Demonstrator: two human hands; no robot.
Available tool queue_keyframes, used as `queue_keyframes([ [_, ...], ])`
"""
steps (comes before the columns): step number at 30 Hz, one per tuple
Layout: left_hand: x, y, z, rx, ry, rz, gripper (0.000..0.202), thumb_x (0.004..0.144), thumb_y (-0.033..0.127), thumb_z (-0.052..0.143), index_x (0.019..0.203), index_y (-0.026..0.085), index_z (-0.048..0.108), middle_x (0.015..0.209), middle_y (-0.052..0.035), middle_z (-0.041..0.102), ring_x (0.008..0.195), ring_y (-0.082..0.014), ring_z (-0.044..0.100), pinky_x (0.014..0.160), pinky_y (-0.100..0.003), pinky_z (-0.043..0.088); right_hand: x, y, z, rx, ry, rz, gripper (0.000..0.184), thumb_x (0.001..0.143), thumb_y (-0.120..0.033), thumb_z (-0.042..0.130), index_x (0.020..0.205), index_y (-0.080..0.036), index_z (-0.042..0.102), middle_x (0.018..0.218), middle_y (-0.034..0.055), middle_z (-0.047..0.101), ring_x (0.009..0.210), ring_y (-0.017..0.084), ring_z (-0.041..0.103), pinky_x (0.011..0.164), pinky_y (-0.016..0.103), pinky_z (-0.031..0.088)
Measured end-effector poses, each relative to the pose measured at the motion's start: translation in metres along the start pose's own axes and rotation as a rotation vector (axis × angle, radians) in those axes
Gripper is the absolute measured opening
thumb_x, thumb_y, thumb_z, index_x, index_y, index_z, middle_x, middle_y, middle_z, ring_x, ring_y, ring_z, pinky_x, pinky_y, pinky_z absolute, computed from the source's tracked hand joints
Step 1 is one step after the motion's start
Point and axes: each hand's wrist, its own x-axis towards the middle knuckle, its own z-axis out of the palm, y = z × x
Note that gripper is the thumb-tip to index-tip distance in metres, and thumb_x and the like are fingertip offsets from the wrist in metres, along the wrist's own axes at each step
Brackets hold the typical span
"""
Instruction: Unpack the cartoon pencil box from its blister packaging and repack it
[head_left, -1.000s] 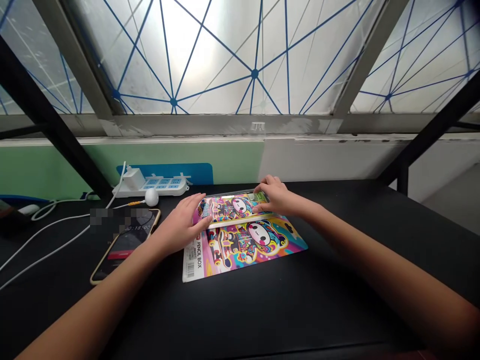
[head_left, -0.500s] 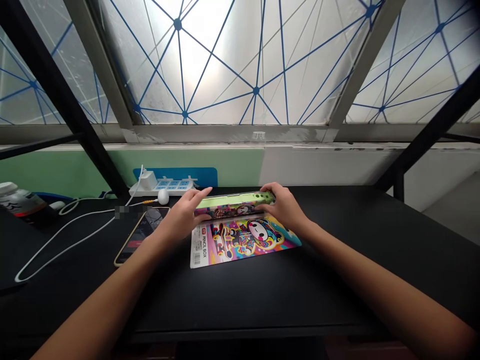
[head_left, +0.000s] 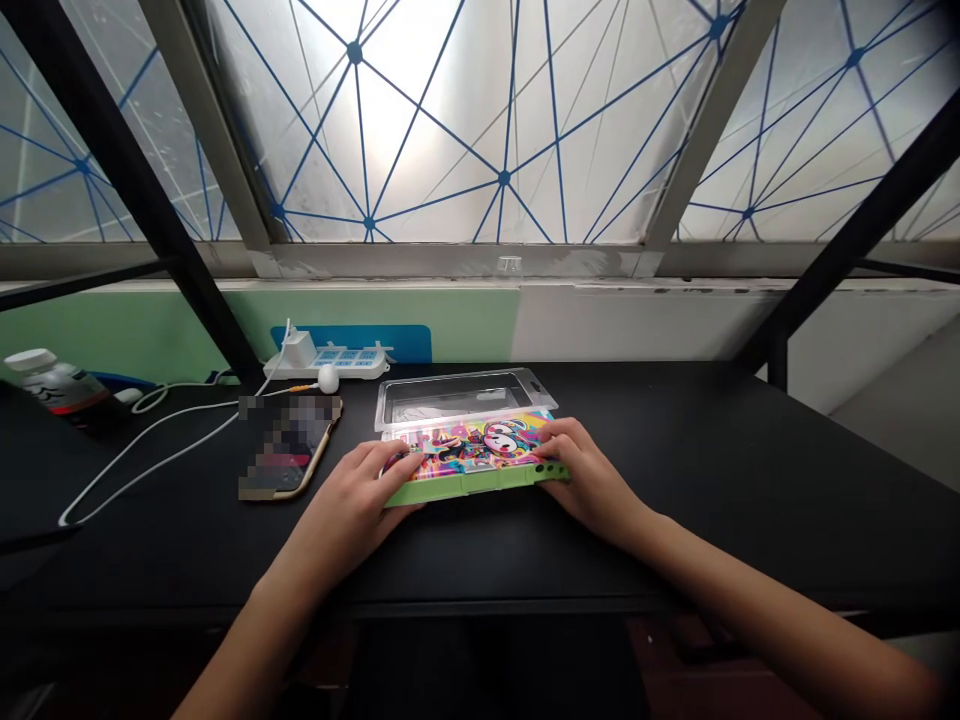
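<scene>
A pencil box (head_left: 480,448) with a bright cartoon print on top and a lime-green side faces up toward me, close to the middle of the desk. My left hand (head_left: 367,480) grips its left end, fingers over the printed top and thumb side at the edge. At the right end, my right hand (head_left: 581,470) holds it the same way, near the round dark holes in the green side. Just behind the box lies a clear plastic shell (head_left: 465,395), partly covered by it. The labelled card is not clearly visible.
To the left, a phone (head_left: 289,445) lies on the black desk (head_left: 675,460) beside a looping white cable (head_left: 161,440). A power strip (head_left: 349,360) stands against the wall, and a white-capped bottle (head_left: 64,385) is at far left. Black slanted frame bars flank the desk.
The pencil box has come toward me and turned from its green side to its printed top. The clear shell now shows behind it, and the flat PENCIL BOX card in front is out of sight.
</scene>
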Motion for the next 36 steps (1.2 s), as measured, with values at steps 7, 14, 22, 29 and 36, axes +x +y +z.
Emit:
queue_keyframes([
  [7,-0.013,-0.002,0.001,-0.265,-0.098,-0.440,0.063,0.095,0.047,0.063,0.150,0.024,0.044,0.155,-0.0150,0.046,0.143,-0.0332,0.044,0.117,-0.053,0.038,0.013,0.005,0.005,0.192,-0.197,0.230,0.053,0.080,-0.041,0.080,0.124,-0.029,0.053,0.140,0.0120,0.052,0.132,0.031,0.053,0.108,0.052,0.047],
  [14,-0.012,-0.002,0.000,-0.385,-0.137,-0.579,0.090,0.091,0.046,0.068,0.162,0.036,0.014,0.153,-0.0125,0.046,0.143,-0.0321,0.045,0.115,-0.050,0.039,0.011,0.018,-0.007,0.169,-0.184,0.334,0.053,0.077,-0.055,0.079,0.119,-0.028,0.062,0.140,0.0137,0.060,0.134,0.035,0.052,0.111,0.058,0.041],
  [22,-0.012,0.000,-0.004,-0.429,-0.162,-0.616,0.103,0.088,0.043,0.072,0.163,0.037,0.002,0.149,-0.0116,0.053,0.142,-0.0314,0.047,0.114,-0.049,0.039,0.021,0.018,-0.007,0.269,-0.084,0.441,0.047,0.085,-0.066,0.064,0.108,-0.025,0.072,0.110,0.0086,0.073,0.105,0.031,0.066,0.095,0.048,0.049],
  [29,-0.012,0.005,-0.008,-0.408,-0.199,-0.569,0.107,0.089,0.045,0.072,0.162,0.039,-0.006,0.152,-0.0095,0.052,0.148,-0.0324,0.039,0.114,-0.051,0.037,0.027,0.029,0.001,0.311,-0.015,0.702,0.057,0.093,-0.068,0.049,0.060,-0.022,0.053,0.061,-0.0005,0.050,0.058,0.016,0.047,0.056,0.030,0.041],
  [36,-0.013,0.001,-0.005,-0.404,-0.204,-0.589,0.106,0.089,0.052,0.070,0.163,0.036,-0.004,0.153,-0.0099,0.053,0.148,-0.0332,0.039,0.115,-0.053,0.037,0.024,0.026,-0.002,0.294,-0.055,0.697,0.050,0.094,-0.066,0.050,0.069,-0.023,0.056,0.067,-0.0005,0.055,0.062,0.018,0.050,0.058,0.030,0.042],
])
